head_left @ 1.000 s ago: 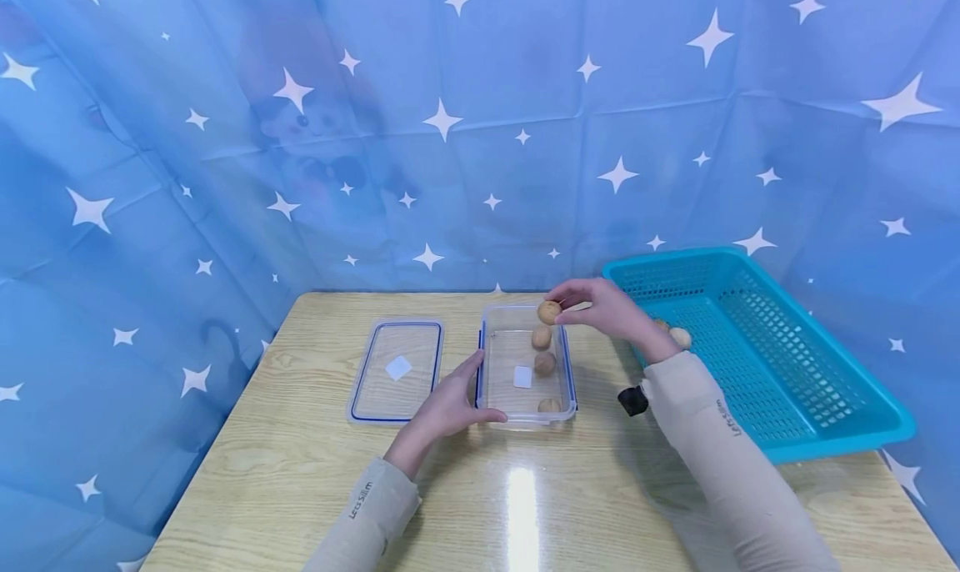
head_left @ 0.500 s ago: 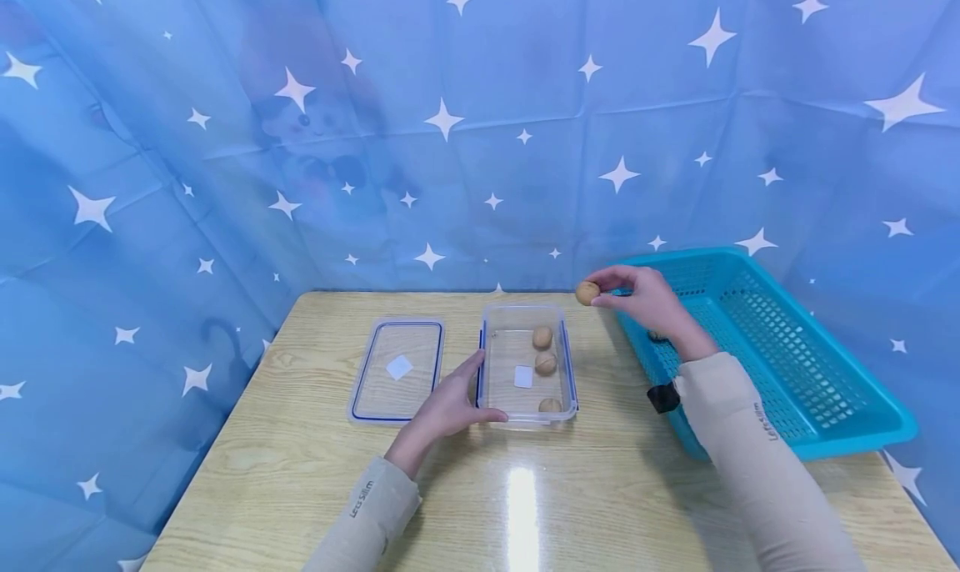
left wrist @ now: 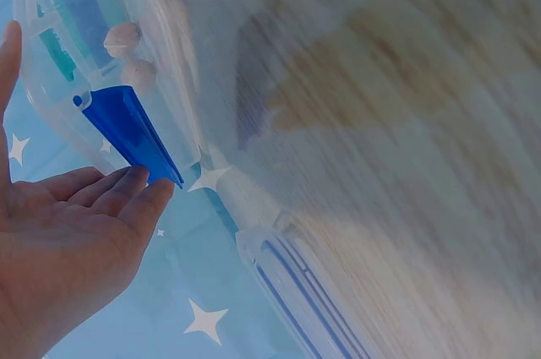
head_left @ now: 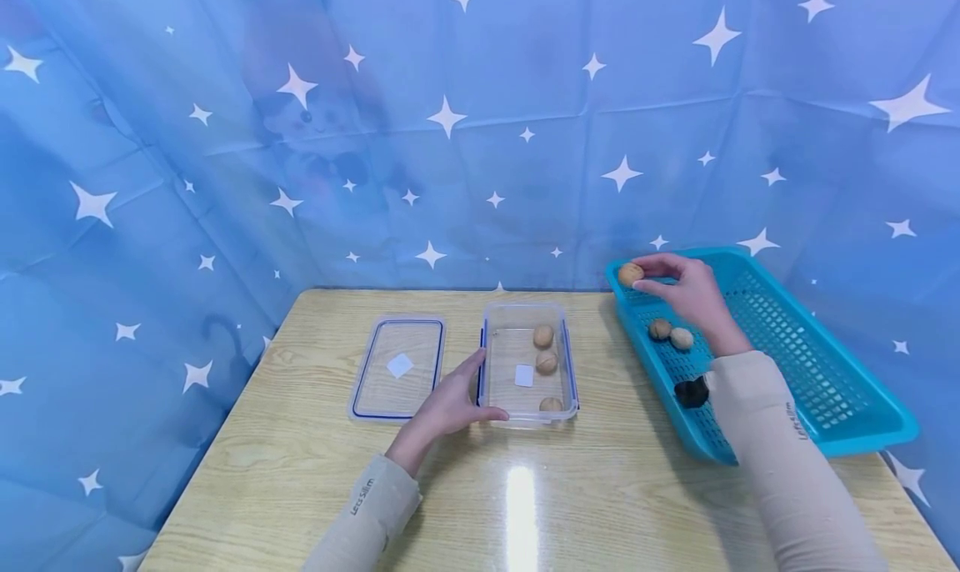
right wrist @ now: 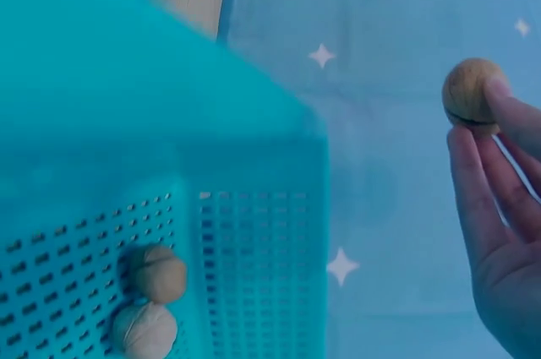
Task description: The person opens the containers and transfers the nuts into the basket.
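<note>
My right hand point(head_left: 693, 295) pinches a walnut point(head_left: 631, 274) between thumb and fingertips, above the far left corner of the turquoise basket point(head_left: 847, 359). In the right wrist view the held walnut point(right wrist: 471, 95) is apart from the basket rim. Two more walnuts, one brown point(head_left: 660, 329) and one paler point(head_left: 682, 338), lie together on the basket floor. My left hand point(head_left: 450, 403) rests at the left side and front corner of a clear plastic box point(head_left: 498, 315), fingers extended; its fingertips touch the blue latch point(left wrist: 133, 133) in the left wrist view. Three walnuts point(head_left: 546, 362) are inside the box along its right side.
A clear lid point(head_left: 397, 370) with a blue seal lies flat on the wooden table point(head_left: 315, 472), left of the box. A white square point(head_left: 523, 375) shows at the box bottom. Behind the table hangs a blue star-patterned cloth point(head_left: 450, 163).
My right hand has carried the walnut from above the box rightward to the basket's corner, uncovering the two walnuts in the basket. The left hand has stayed at the box.
</note>
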